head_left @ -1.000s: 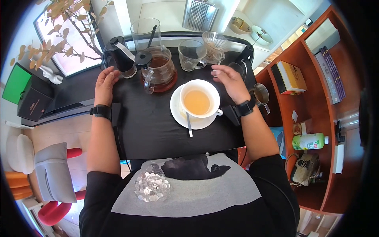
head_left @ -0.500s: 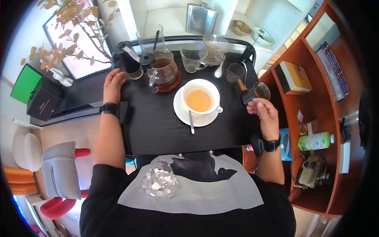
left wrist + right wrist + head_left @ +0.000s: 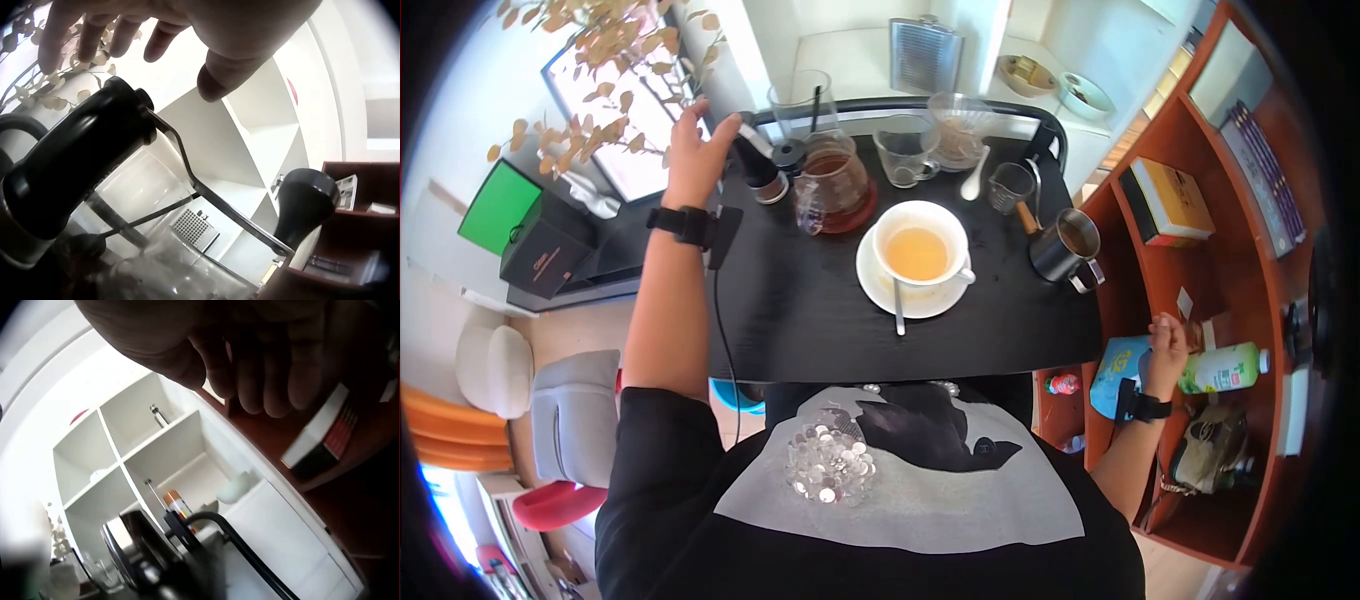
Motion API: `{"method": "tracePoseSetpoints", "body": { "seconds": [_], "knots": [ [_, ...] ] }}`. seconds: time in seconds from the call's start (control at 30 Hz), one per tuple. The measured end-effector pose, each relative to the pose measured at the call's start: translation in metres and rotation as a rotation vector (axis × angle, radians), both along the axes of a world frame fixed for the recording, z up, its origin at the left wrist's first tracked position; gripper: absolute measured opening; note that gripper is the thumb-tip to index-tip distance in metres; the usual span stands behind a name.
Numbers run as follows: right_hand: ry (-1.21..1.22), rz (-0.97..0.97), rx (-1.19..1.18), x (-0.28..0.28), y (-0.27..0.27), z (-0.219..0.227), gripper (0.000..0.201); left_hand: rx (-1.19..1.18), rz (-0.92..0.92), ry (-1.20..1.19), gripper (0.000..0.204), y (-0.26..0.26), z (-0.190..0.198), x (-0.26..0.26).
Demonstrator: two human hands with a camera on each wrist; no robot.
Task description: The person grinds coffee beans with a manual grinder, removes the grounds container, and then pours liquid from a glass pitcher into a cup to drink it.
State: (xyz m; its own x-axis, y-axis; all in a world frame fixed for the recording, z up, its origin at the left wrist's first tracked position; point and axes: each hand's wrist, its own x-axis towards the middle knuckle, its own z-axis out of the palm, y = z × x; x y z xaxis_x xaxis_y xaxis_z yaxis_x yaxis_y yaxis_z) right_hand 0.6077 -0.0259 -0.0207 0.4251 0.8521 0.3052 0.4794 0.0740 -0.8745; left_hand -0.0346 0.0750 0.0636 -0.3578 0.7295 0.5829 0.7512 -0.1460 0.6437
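Observation:
My left hand (image 3: 697, 150) is raised at the table's back left, fingers spread and nothing in them. Just below it in the left wrist view stands a black hand coffee grinder (image 3: 81, 162), with a bent metal crank (image 3: 212, 197) ending in a black knob (image 3: 306, 197). Beside the grinder sits a glass coffee pot (image 3: 832, 185) of brown liquid. My right hand (image 3: 1168, 355) hangs off the table's right side, empty, its fingers loose, overlapping a green-and-white bottle (image 3: 1225, 368) in the head view. A white cup (image 3: 920, 205) of amber liquid rests on a saucer (image 3: 870, 290) with a spoon (image 3: 899, 310).
Along the back are a tall glass vessel (image 3: 800, 95), a glass cup (image 3: 900, 145), a ribbed glass dripper (image 3: 958, 125) and a white spoon (image 3: 973, 180). A small glass jug (image 3: 1008, 185) and metal pitcher (image 3: 1060, 250) stand at right, near a brown shelf (image 3: 1160, 255).
My left hand has moved up and away, over the grinder, its fingers spreading. The right hand has swung right, from beside the cup past the metal pitcher and off the table.

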Motion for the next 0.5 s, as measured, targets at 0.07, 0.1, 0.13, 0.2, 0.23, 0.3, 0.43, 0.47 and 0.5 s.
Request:
{"method": "tracePoseSetpoints", "body": {
  "seconds": [0.07,0.1,0.13,0.2,0.23,0.3,0.43,0.47,0.5],
  "knots": [
    [0.037,-0.033,-0.014,0.003,-0.011,-0.024,0.022,-0.109,0.046,0.118,0.062,0.014,0.004,-0.002],
    [0.022,-0.043,-0.009,0.006,-0.017,-0.041,0.023,-0.147,0.073,0.181,0.063,0.018,0.008,0.002],
    [0.028,-0.053,-0.015,0.011,-0.022,-0.059,0.023,-0.198,0.01,0.156,0.062,0.022,0.011,0.002],
    [0.127,-0.082,-0.111,0.019,-0.031,-0.092,0.021,-0.298,-0.046,0.134,0.061,0.024,0.012,0.006],
    [0.133,-0.085,-0.114,0.018,-0.036,-0.104,0.021,-0.391,-0.093,0.104,0.06,0.024,0.012,0.008],
    [0.572,-0.027,-0.266,0.002,-0.045,-0.118,0.019,-0.408,-0.1,0.079,0.055,0.024,0.014,0.011],
    [0.742,-0.03,-0.43,-0.027,-0.054,-0.165,0.019,-0.45,-0.179,0.038,0.046,0.018,0.019,0.013],
    [0.795,0.051,-0.459,-0.035,-0.053,-0.173,0.019,-0.516,-0.232,0.006,0.045,0.014,0.026,0.014],
    [0.797,0.062,-0.467,-0.046,-0.051,-0.178,0.019,-0.582,-0.285,-0.025,0.045,0.011,0.029,0.014]
  ]
}}
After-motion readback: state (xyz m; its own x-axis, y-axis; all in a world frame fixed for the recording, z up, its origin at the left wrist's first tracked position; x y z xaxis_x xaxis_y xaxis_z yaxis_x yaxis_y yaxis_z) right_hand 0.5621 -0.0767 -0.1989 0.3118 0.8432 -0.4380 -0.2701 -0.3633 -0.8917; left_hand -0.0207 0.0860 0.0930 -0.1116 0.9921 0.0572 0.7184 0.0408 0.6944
